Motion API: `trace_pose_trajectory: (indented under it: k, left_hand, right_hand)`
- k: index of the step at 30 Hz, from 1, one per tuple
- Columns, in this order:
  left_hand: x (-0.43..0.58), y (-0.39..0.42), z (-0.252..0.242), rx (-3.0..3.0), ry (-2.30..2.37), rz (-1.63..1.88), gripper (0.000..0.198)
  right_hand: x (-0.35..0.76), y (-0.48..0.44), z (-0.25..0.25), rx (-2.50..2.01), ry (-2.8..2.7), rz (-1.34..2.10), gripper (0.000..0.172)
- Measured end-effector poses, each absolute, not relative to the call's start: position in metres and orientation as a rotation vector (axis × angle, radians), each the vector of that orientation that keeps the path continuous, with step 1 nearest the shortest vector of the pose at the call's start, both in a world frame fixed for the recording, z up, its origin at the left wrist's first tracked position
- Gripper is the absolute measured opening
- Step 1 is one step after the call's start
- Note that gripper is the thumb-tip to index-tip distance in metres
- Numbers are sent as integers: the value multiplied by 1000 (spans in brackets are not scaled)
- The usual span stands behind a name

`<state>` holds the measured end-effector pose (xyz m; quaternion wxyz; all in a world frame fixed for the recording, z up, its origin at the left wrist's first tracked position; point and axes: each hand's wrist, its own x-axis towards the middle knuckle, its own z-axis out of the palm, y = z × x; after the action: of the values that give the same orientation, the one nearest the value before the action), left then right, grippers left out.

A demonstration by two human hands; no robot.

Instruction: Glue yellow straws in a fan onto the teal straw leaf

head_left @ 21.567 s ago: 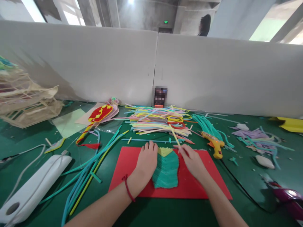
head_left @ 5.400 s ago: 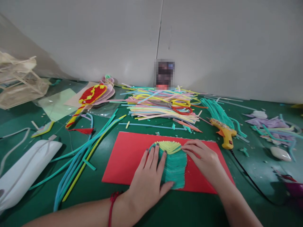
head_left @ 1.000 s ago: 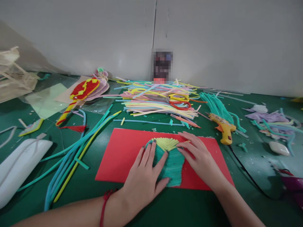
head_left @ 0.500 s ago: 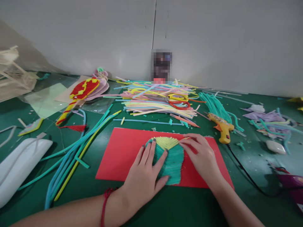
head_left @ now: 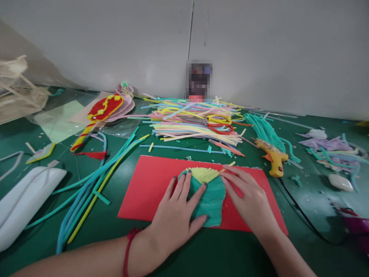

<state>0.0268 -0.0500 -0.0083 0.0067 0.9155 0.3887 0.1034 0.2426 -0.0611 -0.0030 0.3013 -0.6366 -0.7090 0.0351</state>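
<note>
A leaf-shaped piece [head_left: 212,194] made of teal strips with a yellow tip lies on a red sheet [head_left: 144,188] on the green table. My left hand [head_left: 175,215] lies flat on the leaf's left half, fingers spread and stretched out. My right hand [head_left: 249,198] rests on the red sheet against the leaf's right edge, fingers extended and close together, fingertips touching the upper right rim beside a thin yellow strip [head_left: 227,166]. A red cord is round my left wrist [head_left: 128,248].
A heap of coloured strips [head_left: 193,125] lies behind the sheet, long teal and blue strips [head_left: 95,184] to its left. A yellow glue gun [head_left: 272,159] with a black cable sits to the right. A white device [head_left: 24,202] lies at the left, a red-yellow craft piece [head_left: 100,111] behind it.
My right hand's fingers have slid slightly along the leaf's upper right edge. My left hand has stayed pressed flat on the leaf. The view shifted a little.
</note>
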Motion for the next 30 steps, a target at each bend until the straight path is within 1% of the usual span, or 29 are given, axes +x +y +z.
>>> trace_pose_trajectory:
  k: [4, 13, 24, 30]
  left_hand:
    - [27, -50, -8, 2858, 1225, 337, 59]
    - [26, -49, -8, 2913, 1212, 349, 63]
    - [26, -49, -10, 2905, 1212, 369, 62]
    - [27, -49, -6, 2949, 1213, 319, 61]
  right_hand:
    - [237, -69, 0, -1679, -1981, -6, 27]
    - [236, -74, -11, -1668, -2069, 82, 32]
    - [234, -76, -10, -1658, -2147, 122, 32]
    - [234, -76, -10, -1626, -2181, 116, 31]
